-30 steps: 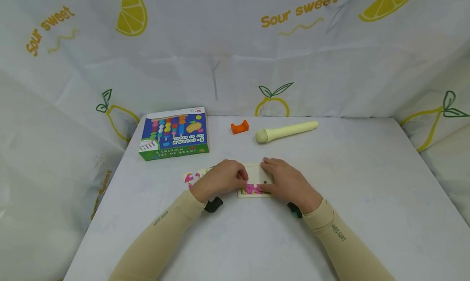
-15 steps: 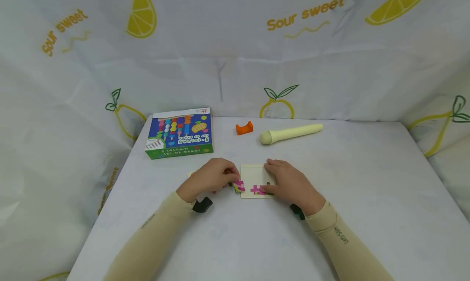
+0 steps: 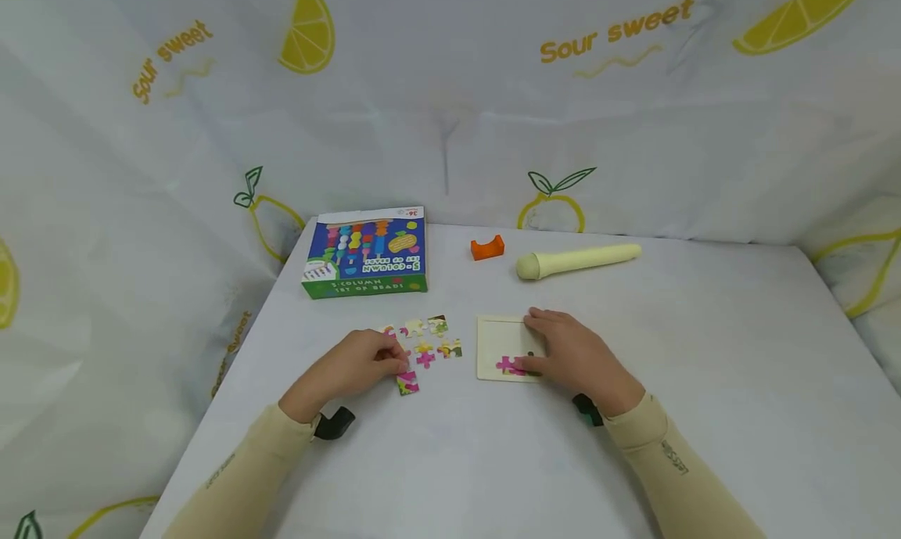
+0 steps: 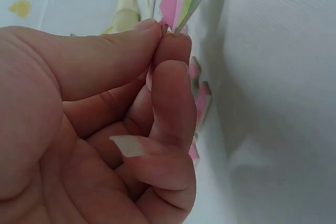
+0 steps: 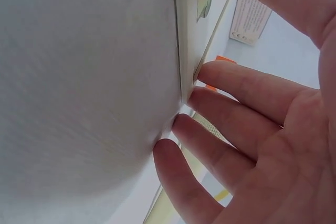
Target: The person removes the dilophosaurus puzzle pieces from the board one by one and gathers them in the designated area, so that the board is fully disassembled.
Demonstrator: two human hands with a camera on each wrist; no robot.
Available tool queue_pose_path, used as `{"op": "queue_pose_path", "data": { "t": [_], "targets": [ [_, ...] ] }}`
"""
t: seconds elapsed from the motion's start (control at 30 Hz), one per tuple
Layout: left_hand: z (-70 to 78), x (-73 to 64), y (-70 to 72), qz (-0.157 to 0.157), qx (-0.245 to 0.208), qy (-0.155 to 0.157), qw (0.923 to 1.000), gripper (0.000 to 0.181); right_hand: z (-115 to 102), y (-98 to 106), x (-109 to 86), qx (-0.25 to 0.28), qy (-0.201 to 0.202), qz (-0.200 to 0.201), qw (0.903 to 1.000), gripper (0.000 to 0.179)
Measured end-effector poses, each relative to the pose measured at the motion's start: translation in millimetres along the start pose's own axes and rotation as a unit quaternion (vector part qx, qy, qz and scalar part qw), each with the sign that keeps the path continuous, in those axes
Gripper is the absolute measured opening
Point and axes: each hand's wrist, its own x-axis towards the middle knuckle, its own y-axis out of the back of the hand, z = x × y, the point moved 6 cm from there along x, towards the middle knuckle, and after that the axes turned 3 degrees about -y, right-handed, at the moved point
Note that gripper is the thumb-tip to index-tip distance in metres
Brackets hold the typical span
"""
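My left hand (image 3: 357, 364) pinches a pink and green puzzle piece (image 3: 407, 383) between thumb and fingertips, left of the puzzle tray. The left wrist view shows this puzzle piece (image 4: 181, 1) at the fingertips. Several loose puzzle pieces (image 3: 425, 356) lie beside that hand, some partly hidden by it. My right hand (image 3: 573, 359) lies at the right side of the pale puzzle tray (image 3: 498, 335), its thumb over pink pieces (image 3: 507, 364) along the near edge. In the right wrist view, extended fingers (image 5: 236, 85) touch the rim of the tray (image 5: 185, 40).
A blue and green bead-set box (image 3: 369, 253) stands at the back left. Near the back lie an orange notched block (image 3: 487, 248) and a pale yellow microphone-shaped stick (image 3: 580, 261). A white printed cloth hangs behind the table (image 3: 450, 461).
My left hand has moved left, away from the tray, carrying the pink and green puzzle piece out to the loose pieces. My right hand stays at the tray. The head view has shifted slightly.
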Motion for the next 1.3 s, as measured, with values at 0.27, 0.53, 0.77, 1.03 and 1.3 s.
{"op": "queue_pose_path", "data": {
  "t": [0.27,0.53,0.77,1.03,1.3],
  "targets": [
    [-6.2,-3.1,-4.0,0.007,-0.009,0.005,0.9999,0.006,10,3,-1.9,0.023,0.027,-0.04,0.9986,0.079],
    [1.7,-1.6,1.9,0.019,0.002,-0.011,0.9998,0.006,11,11,-5.8,0.038,0.056,-0.037,0.997,0.074],
    [32.6,22.0,0.3,0.021,0.015,-0.029,0.9993,0.007,12,9,-5.2,0.055,0.058,-0.042,0.9959,0.073],
    [98.5,71.4,-35.5,-0.03,0.051,-0.078,0.9952,0.007,16,6,-3.9,0.053,0.054,-0.051,0.9959,0.074],
    [125.0,95.2,-65.6,-0.064,0.063,-0.066,0.9938,0.011,14,7,-6.5,0.062,0.062,-0.049,0.9949,0.071]
  ]
}}
